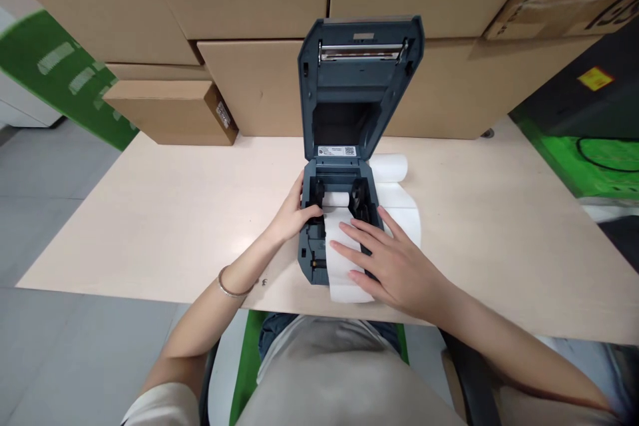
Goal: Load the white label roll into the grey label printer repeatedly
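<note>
A dark grey label printer (313, 239) stands on the table with its lid (362, 80) raised. Between the black holders inside sits a small roll of white labels (336, 200), and its strip (339, 283) runs out over the printer's front edge. My left hand (294, 213) grips the printer's left side wall, thumb over the rim. My right hand (387, 263) lies with spread fingers over the strip and the printer's right side. Right of the printer lies a second white roll (389, 168) with a loose length of labels (404, 216), partly hidden behind the printer.
Large cardboard boxes (259, 90) line the back of the pale table (200, 206). A flat cardboard box (160, 113) stands at the back left. A green surface with a black cable (606, 163) is at the right.
</note>
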